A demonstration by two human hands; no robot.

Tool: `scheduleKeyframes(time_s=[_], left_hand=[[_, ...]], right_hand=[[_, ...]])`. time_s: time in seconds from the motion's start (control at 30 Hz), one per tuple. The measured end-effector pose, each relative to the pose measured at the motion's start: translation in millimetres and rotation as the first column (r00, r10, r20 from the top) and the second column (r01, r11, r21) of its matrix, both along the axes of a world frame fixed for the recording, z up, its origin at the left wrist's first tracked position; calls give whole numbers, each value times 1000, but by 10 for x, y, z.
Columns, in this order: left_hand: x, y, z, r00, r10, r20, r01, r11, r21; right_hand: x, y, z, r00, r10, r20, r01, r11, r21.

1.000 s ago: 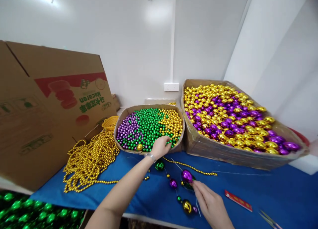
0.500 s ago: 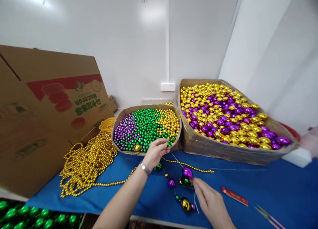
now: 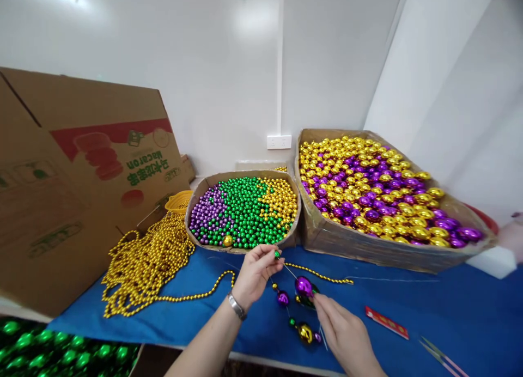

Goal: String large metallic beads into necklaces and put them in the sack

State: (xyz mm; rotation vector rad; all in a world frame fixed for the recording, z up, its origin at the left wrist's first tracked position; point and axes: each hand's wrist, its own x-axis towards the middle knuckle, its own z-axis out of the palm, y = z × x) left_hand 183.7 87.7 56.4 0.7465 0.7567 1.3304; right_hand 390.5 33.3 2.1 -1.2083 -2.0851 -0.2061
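Observation:
Between the fingertips of my left hand (image 3: 258, 271) is a small green bead (image 3: 277, 254), at the tip of a thin needle or wire (image 3: 291, 271). My right hand (image 3: 345, 330) pinches a large purple bead (image 3: 303, 286), from which that wire sticks out up and left. A big green bead sits partly hidden behind the purple one. Below hangs or lies a string of mixed beads, with a smaller purple bead (image 3: 283, 298), a small green one (image 3: 292, 322) and a large gold bead (image 3: 305, 333).
A box of small purple, green and gold beads (image 3: 245, 213) stands ahead; a larger box (image 3: 368, 251) of gold and purple beads is at right. Gold bead strands (image 3: 151, 262) lie left by a carton (image 3: 102, 202). A red packet (image 3: 386, 322) and tweezers (image 3: 443, 355) lie right.
My left hand has come back from the box's near edge toward my right hand, and a small green bead now shows in its fingers at the wire's tip. My right hand has barely moved.

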Motion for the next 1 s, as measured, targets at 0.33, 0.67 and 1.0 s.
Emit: scheduleKeyframes(time_s=[0.33, 0.67, 1.0], left_hand=[[-357, 60, 72, 212, 525, -824, 57, 836, 546], [-1097, 488, 30, -306, 241, -921, -12, 966, 257], [-357, 42, 6, 890, 3, -456, 80, 983, 164]], right_hand=[[2, 18, -24, 1000, 5, -29, -6, 1000, -11], [-68, 20, -84, 999, 29, -38, -29, 999, -15], [-108, -26, -9, 997, 47, -63, -53, 994, -96]])
